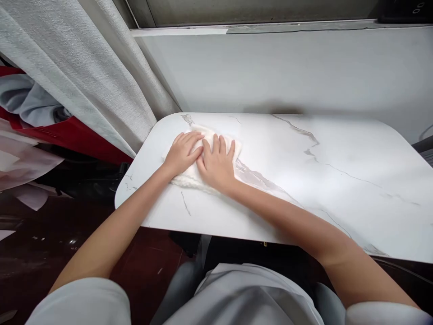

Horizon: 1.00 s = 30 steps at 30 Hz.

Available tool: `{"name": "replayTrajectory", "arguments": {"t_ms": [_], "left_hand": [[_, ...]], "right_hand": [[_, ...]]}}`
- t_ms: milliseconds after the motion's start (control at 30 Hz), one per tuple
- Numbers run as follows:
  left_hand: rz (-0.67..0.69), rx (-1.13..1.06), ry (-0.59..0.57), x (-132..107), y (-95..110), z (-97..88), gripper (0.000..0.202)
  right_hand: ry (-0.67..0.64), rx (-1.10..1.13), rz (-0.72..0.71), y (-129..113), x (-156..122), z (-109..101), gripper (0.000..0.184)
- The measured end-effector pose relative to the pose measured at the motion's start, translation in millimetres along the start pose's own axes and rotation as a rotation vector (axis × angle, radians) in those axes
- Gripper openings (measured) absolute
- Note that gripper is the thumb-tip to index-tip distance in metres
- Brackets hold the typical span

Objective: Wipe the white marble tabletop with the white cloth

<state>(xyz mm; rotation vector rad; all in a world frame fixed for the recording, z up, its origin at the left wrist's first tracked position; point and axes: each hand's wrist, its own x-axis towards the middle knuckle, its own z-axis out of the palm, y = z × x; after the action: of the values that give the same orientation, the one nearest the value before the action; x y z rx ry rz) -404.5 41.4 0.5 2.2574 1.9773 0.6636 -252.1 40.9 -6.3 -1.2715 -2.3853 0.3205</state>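
Note:
A white cloth [187, 179] lies spread on the left part of a white marble-patterned table [345, 149]. My left hand [183, 152] rests flat on the cloth's left side, its fingers stretched out and pointing to the right. Beside it, my right hand [218, 163] presses on the cloth with fingers spread and pointing toward the wall. The two thumbs are close together near the middle of the cloth. Part of the cloth is hidden under both hands.
Behind the table is a white wall [287, 67] with a ledge above it. A pale curtain [98, 67] hangs at the left, touching the table's corner area. Left of it stands a red bag [81, 137] holding grey fabric [37, 101]. A dark object [406, 11] sits at the upper right.

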Motion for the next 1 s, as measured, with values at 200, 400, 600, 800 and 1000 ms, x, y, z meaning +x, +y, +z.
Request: {"name": "replayTrajectory", "arguments": {"t_ms": [200, 400, 600, 800, 1000], "left_hand": [[-0.006, 0.006, -0.014, -82, 11, -24.0, 0.044], [-0.072, 0.054, -0.012, -136, 6, -43.4, 0.044], [-0.052, 0.027, 0.033, -124, -21, -46.8, 0.039], [-0.071, 0.067, 0.075, -71, -41, -34.8, 0.04], [-0.164, 0.102, 0.16, -1, -46, -9.7, 0.037]], "right_hand": [[-0.141, 0.129, -0.174, -38, -66, -14, 0.066], [-0.205, 0.271, -0.253, -67, -91, -13, 0.066], [-0.218, 0.302, -0.246, -85, -78, -6, 0.063], [-0.137, 0.185, -0.171, -72, -30, 9, 0.065], [-0.051, 0.067, -0.01, -30, 27, 18, 0.064]]}}
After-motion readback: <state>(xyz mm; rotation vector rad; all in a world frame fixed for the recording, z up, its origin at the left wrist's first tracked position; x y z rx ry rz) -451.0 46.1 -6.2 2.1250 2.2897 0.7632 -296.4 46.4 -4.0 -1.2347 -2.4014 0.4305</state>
